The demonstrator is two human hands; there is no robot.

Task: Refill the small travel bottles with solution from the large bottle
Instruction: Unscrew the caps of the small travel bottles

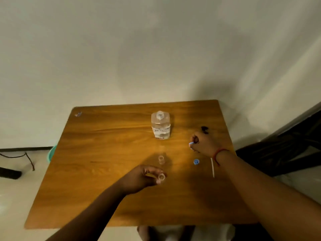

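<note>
The large clear bottle [160, 125] with a white handwritten label stands upright near the back middle of the wooden table [104, 153]. My left hand [140, 178] grips a small clear travel bottle [161, 177], uncapped, near the table's middle. A second small clear bottle [161, 159] stands open just behind it. My right hand [205, 144] is closed on a small blue cap [191, 143] to the right of the large bottle. Another blue cap [196, 161] lies on the table below that hand.
A thin white stick or tube [212, 167] lies by my right wrist. A small dark object [205, 129] sits behind my right hand. A sticker [78, 114] marks the back left corner. A green basin [52, 153] and cables [26, 159] are on the floor at left.
</note>
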